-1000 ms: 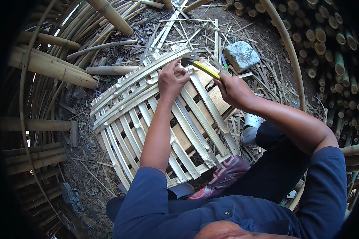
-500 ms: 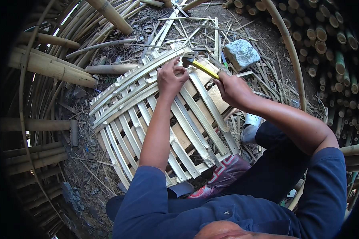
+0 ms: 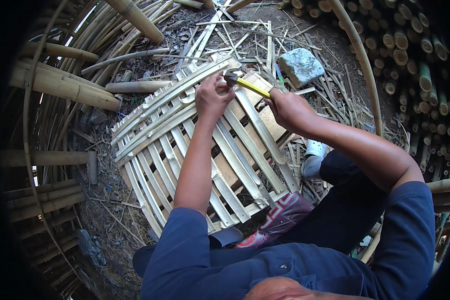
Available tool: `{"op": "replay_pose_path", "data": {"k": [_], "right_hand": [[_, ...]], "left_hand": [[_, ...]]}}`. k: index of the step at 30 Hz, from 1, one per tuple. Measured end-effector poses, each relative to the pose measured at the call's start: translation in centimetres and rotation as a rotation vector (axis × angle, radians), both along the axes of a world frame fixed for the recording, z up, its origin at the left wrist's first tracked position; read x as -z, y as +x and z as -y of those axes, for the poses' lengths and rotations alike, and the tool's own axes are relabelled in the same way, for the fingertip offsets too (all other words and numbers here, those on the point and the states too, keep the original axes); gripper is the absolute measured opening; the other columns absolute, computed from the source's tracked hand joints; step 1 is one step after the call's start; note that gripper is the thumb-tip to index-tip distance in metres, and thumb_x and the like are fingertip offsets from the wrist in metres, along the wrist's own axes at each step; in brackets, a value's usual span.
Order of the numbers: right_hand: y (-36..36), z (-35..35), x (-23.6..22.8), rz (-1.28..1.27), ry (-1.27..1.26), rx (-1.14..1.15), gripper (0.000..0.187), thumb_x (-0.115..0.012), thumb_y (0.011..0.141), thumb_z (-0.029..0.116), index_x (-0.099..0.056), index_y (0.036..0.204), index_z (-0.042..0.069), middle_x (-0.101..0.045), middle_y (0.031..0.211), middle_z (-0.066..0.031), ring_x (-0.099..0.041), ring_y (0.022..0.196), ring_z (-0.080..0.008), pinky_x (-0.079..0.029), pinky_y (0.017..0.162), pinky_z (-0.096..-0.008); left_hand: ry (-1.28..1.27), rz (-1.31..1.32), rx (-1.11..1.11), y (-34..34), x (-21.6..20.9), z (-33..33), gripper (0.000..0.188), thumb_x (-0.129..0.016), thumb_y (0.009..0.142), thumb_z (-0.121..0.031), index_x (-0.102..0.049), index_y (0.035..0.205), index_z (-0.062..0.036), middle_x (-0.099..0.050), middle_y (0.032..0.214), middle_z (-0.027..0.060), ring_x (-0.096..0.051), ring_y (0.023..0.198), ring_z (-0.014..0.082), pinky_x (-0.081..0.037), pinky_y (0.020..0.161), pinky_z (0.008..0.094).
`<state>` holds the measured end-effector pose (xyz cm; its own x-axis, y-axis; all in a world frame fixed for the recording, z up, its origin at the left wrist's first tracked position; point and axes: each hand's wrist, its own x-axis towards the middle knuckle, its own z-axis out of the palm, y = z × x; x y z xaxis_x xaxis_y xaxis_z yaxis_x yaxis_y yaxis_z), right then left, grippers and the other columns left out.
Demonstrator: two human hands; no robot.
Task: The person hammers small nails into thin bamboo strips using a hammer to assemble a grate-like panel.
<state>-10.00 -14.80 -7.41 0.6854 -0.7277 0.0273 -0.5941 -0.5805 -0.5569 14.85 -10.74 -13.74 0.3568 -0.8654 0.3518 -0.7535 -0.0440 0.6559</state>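
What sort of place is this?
Probably a rustic bamboo workshop: cut tan and green bamboo poles are stacked at right, thin pale strips litter the brown earth, and a yellow-handled hammer is held over a pale slatted panel.

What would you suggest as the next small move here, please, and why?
Probably edging the left hand slightly away from the head of the hammer before any tap. The right hand grips the yellow handle, and the head sits very close to the left fingertips over the slatted bamboo panel. Whether those fingers hold anything small cannot be made out.
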Motion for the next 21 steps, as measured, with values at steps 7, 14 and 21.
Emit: {"op": "replay_pose_path", "data": {"k": [7,14,21], "right_hand": [[0.1,-0.6,0.2,-0.030,0.009,0.015,0.033,-0.052,0.107,0.031,-0.054,0.099,-0.001,-0.066,0.073,-0.0270,-0.065,0.069,-0.0488,-0.049,0.065,-0.0577],[0.1,-1.0,0.7,0.025,0.014,0.015,0.027,-0.051,0.107,0.027,-0.052,0.101,0.001,-0.062,0.069,-0.0258,-0.061,0.065,-0.0500,-0.046,0.059,-0.0579],[0.3,-1.0,1.1,0.048,-0.014,0.028,0.029,-0.050,0.108,0.029,-0.052,0.102,0.001,-0.063,0.070,-0.0256,-0.061,0.065,-0.0496,-0.047,0.060,-0.0572]], "left_hand": [[-0.040,-0.014,0.014,0.0,0.1,0.0,0.050,-0.082,0.076,-0.027,-0.070,0.119,-0.0036,-0.080,0.096,0.0038,-0.070,0.106,0.0239,-0.044,0.103,0.0384],[-0.004,-0.012,0.008,0.2,0.1,0.1,0.051,-0.079,0.077,-0.024,-0.070,0.124,-0.0067,-0.078,0.100,0.0041,-0.068,0.111,0.0253,-0.048,0.099,0.0420],[-0.084,0.067,0.013,0.0,0.4,-0.2,0.047,-0.078,0.077,-0.022,-0.071,0.120,-0.0061,-0.079,0.097,0.0036,-0.069,0.111,0.0245,-0.049,0.100,0.0424]]}}
